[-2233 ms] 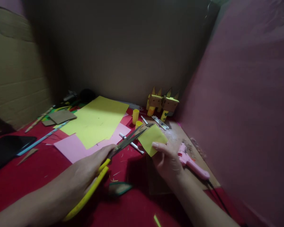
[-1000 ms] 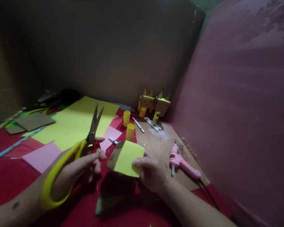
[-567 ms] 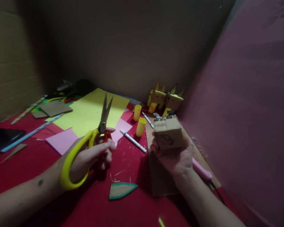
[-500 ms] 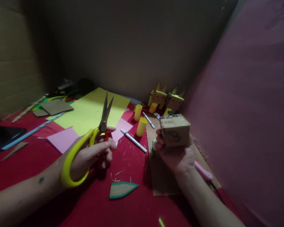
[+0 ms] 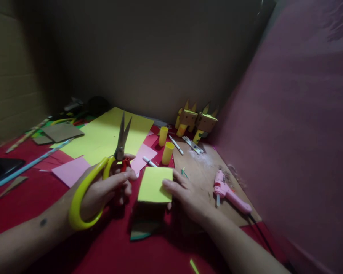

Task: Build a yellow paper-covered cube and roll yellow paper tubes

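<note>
My left hand [image 5: 114,184] is closed around yellow-handled scissors [image 5: 120,146], whose blades point up and stand slightly apart. A small red object [image 5: 126,163] shows at the same fingers; its kind is unclear. My right hand [image 5: 190,196] grips a small cardboard box [image 5: 156,184] by its right side, thumb on top. Yellow paper covers the face turned up towards me. Below the box lies a cardboard piece with a green edge [image 5: 143,231], partly hidden. Two yellow paper tubes [image 5: 167,153] stand behind the box.
A pink glue gun [image 5: 228,192] rests on a cardboard sheet [image 5: 201,171] at right. Two cardboard animal figures [image 5: 206,122] stand at the back beside several markers [image 5: 192,145]. Yellow paper [image 5: 105,131], pink paper [image 5: 71,171] and a blue striped stick [image 5: 34,161] lie at left.
My right hand has moved left and down with the box and turned it, so its yellow face now shows. The glue gun is uncovered. The left hand still holds the scissors.
</note>
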{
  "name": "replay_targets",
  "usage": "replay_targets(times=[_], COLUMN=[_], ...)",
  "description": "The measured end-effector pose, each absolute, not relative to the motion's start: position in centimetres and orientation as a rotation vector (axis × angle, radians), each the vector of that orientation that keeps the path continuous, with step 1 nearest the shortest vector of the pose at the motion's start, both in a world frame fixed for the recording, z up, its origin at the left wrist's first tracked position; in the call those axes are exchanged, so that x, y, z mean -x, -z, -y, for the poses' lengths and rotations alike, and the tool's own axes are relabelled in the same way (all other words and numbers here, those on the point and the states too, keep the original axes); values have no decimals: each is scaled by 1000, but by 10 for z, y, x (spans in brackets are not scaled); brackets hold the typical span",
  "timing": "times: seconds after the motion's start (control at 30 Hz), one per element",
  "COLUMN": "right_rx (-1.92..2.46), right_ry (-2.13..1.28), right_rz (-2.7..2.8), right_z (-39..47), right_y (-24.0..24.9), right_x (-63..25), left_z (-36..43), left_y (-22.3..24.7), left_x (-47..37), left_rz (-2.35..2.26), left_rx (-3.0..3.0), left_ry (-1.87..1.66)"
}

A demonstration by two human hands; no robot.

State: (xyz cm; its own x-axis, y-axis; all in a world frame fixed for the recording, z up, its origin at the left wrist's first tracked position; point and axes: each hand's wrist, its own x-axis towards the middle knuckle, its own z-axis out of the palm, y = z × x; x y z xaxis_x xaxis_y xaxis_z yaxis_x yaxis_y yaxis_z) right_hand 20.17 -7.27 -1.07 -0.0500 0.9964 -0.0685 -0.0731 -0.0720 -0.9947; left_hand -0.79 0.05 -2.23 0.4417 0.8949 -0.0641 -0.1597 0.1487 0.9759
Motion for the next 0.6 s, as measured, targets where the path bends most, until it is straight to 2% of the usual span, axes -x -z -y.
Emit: replay_targets(times=[0.17,0.43,0.6], right_rx=[1554,1470,1432], right_ry=[-748,-427,-724], right_rz=[1500,1398,1250], right_z=[77,53,1], right_y=[-8,-21,-21], right_x=[-195,-228,-237], left_z=[2,1,2], left_y=[18,18,15], left_x=[7,8,7], left_rz=[-816,-844,-832], left_rx=[-1166,-1193,-1175], left_ry=[-905,-906,-897])
